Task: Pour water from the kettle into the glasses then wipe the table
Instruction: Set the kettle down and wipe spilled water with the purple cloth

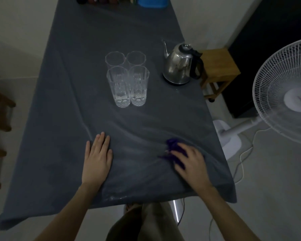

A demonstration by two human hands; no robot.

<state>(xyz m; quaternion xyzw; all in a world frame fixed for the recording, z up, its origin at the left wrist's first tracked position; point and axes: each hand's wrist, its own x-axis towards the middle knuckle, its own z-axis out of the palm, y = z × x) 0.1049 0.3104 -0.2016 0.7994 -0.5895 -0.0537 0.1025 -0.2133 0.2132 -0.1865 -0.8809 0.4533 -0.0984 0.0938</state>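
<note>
Several clear cut-glass tumblers (127, 79) stand in a tight square at the middle of the table (76, 84), which is covered by a dark grey cloth. To their right a steel kettle (179, 64) with a black handle sits on its base, spout pointing left. My left hand (97, 158) lies flat on the cloth near the front edge, fingers together. My right hand (189, 161) presses down on a crumpled purple cloth (172, 146) at the front right; it looks blurred.
A white standing fan (285, 94) and its cable are right of the table. A wooden stool (219, 70) stands behind the kettle. Books and a blue container (152, 1) line the far edge. Wooden furniture is at the left.
</note>
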